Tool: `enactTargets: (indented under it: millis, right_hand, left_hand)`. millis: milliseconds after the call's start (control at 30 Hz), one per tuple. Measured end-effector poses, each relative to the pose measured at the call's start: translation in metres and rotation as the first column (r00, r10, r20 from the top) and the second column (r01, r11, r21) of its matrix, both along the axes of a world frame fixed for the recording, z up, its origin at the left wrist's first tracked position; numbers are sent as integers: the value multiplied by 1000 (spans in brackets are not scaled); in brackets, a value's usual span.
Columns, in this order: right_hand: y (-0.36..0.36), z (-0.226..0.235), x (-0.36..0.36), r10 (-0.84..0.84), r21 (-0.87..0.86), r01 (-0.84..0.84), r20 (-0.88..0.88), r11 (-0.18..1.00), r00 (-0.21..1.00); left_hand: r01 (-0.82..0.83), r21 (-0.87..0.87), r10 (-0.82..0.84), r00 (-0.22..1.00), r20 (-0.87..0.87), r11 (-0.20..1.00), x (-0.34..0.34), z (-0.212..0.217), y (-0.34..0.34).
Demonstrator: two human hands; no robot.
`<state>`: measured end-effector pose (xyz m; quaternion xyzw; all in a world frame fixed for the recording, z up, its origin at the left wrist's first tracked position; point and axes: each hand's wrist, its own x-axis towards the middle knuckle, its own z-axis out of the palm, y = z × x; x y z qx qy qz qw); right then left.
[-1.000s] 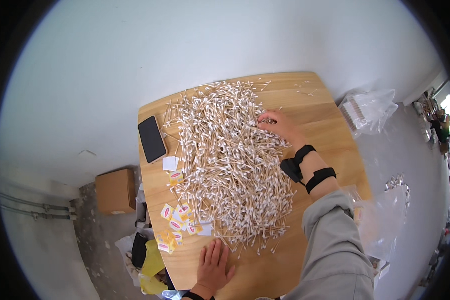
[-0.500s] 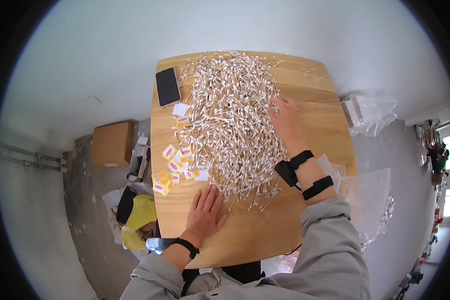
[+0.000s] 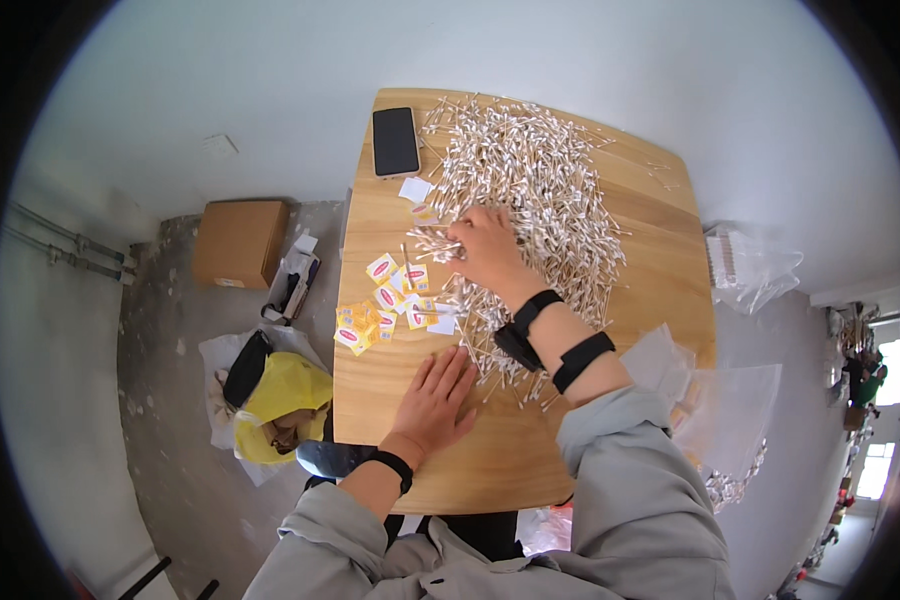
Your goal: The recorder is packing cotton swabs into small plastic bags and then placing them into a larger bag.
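Note:
A large loose heap of cotton swabs [image 3: 540, 170] with white tips covers the middle of the wooden table [image 3: 650, 230]. At the heap's left side, my right hand [image 3: 490, 248] is closed, with its fingers curled round some swabs whose tips poke out to the left. How many it grips is hidden by the hand. My left hand [image 3: 435, 400] lies flat on the wood near the front, fingers stretched out and touching nothing but the table. Just beyond it are several small yellow-and-white printed cards [image 3: 388, 298], with a few stray swabs among them.
A dark-screened phone [image 3: 396, 142] lies at the far left corner of the table. Clear plastic bags [image 3: 725, 410] hang over the right edge. On the floor stand a cardboard box [image 3: 240, 243] and a yellow bag [image 3: 290, 390], both to the left.
My right hand has crossed from the heap's right edge to its left side and closed round swabs. The left hand stays flat on the table. The whole view has shifted slightly.

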<state>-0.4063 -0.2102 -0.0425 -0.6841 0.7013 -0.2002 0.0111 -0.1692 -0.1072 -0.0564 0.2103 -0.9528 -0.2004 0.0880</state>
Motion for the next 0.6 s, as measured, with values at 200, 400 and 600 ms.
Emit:
enactTargets:
  millis: [200,400,600]
  right_hand:
    - [36,9,-26,50,23,-50,-9,998,999]
    - [45,34,-26,52,200,-49,-13,979,999]
    - [-45,16,22,-29,-109,37,73,993,997]
  left_hand:
    - [1,-18,-2,1000,-9,1000,6,0,-7]
    - [-8,4,8,999,-47,1000,5,-3,-9]
    - [-15,-6,15,997,-76,1000,9,-13,-8]
